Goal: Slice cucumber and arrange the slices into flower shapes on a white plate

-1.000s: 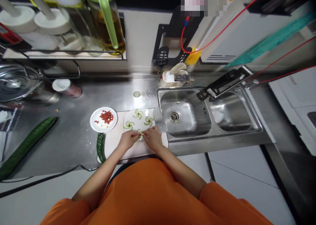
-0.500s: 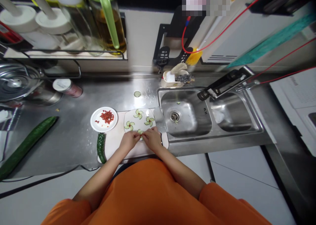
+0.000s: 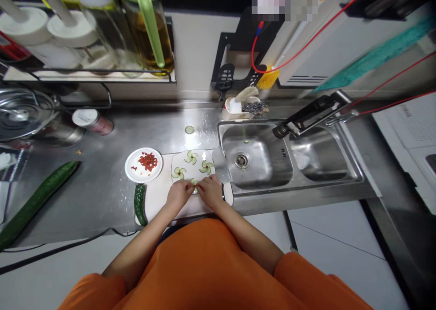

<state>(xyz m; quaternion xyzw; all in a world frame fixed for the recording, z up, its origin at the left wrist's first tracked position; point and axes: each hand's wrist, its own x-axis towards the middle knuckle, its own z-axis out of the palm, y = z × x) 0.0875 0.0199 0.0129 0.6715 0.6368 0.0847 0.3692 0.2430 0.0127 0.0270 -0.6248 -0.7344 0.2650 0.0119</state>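
Both hands meet at the near edge of a white square plate (image 3: 184, 160). My left hand (image 3: 179, 193) pinches at cucumber slices (image 3: 194, 182), and my right hand (image 3: 210, 190) pinches beside it; what their fingertips hold is too small to make out. Three pinwheels of cucumber slices with red centres lie farther up the plate, one of them at the top (image 3: 191, 157). The plate rests on a pale cutting board (image 3: 155, 200). Left of it stands a round white plate (image 3: 134, 159) with red pieces (image 3: 148, 161). A knife blade (image 3: 221, 164) lies at the right.
A short cucumber piece (image 3: 140, 204) lies on the board's left end, a long cucumber (image 3: 37, 200) on the counter farther left. One slice (image 3: 189, 129) lies behind the plate. To the right is a double sink (image 3: 269, 183) with a faucet (image 3: 320, 112). A lidded jar (image 3: 92, 121) stands back left.
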